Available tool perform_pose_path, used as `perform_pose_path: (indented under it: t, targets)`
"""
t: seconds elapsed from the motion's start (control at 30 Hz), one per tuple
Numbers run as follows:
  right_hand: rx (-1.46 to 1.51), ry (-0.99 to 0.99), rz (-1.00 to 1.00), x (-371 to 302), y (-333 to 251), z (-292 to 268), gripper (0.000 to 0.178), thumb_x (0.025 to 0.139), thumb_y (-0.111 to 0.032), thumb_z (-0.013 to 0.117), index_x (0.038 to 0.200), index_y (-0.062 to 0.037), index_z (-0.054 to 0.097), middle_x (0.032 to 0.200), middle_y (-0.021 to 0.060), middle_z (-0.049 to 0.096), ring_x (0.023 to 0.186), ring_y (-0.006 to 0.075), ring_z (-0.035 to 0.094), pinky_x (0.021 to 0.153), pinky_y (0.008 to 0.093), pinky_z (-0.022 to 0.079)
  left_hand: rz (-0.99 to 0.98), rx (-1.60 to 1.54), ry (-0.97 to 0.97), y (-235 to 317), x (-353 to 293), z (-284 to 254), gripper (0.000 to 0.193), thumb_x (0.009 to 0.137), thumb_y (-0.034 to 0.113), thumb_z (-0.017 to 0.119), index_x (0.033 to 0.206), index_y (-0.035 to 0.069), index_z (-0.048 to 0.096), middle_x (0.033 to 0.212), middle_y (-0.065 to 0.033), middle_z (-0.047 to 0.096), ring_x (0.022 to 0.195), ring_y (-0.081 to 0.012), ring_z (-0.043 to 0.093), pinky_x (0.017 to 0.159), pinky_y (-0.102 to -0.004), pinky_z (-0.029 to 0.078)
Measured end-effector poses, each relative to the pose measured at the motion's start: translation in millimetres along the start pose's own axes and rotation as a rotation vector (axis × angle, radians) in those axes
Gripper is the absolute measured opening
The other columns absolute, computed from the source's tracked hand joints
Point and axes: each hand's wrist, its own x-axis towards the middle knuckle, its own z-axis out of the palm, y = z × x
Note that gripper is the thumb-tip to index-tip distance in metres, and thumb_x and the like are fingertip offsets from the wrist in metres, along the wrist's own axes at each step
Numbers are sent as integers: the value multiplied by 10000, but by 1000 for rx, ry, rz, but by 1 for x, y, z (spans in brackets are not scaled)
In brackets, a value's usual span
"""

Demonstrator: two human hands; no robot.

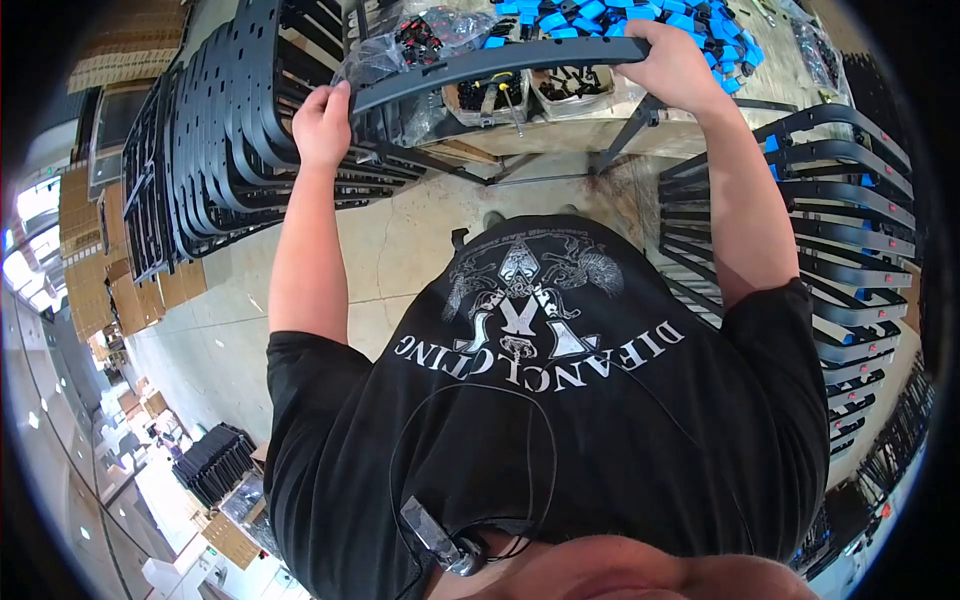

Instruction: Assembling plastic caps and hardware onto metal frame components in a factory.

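Across the front of the workbench [620,112], a dark metal frame [500,62] with small holes in its long bar spans between my two hands. My left hand [322,122] is closed around it at the left corner, close to a stack of similar frames. At the right end, my right hand [674,68] grips the same frame, its fingers partly hidden behind the bar. Beyond the bar lies a heap of blue plastic pieces [716,42]. Just in front of it are two open boxes of small black parts [568,84], and a yellow-handled screwdriver [507,93] lies over the left box.
Dark metal frames [205,135] stand stacked upright on the left. More frames [845,275], some with blue pieces, are stacked on the right. Plastic bags [385,55] of parts lie on the bench's left. Flat cardboard [85,255] leans farther left.
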Motion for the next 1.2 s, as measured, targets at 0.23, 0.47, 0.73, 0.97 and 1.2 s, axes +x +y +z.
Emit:
perform_pose_path:
  t: [0.23,0.47,0.73,0.97,1.2]
  targets:
    - [97,61,131,-2,6,7,224,791,-189,772,908,-79,616,724,42,569,688,143,532,662,307,467,-32,-146,-69,-2,13,10,344,922,307,693,782,-5,659,612,-38,556,607,-108,492,592,-292,420]
    - [-230,987,16,-38,-11,58,318,766,-200,829,937,-26,624,887,89,635,848,276,614,805,397,486,-90,-124,-162,6,13,3,366,930,339,676,801,-3,675,645,-73,613,616,-142,557,620,-317,466]
    - [118,45,265,-16,-10,168,209,885,-217,673,1022,-59,659,977,135,696,933,319,676,816,422,520,-66,-56,-157,-3,12,-3,399,920,400,656,827,14,691,719,-168,668,665,-299,656,674,-378,515]
    - [-589,-320,-26,101,75,240,303,963,-285,531,1200,-159,671,1287,124,667,1162,321,633,989,451,500,-70,-47,-158,3,15,2,408,920,403,657,825,8,683,712,-147,666,658,-265,636,676,-360,510]
    - [-594,-369,12,102,55,230,349,945,-297,563,1262,-207,676,1287,79,683,1179,314,640,1048,465,478,-77,-110,-88,3,12,6,325,911,310,694,838,-6,680,676,-80,642,638,-142,570,644,-309,482]
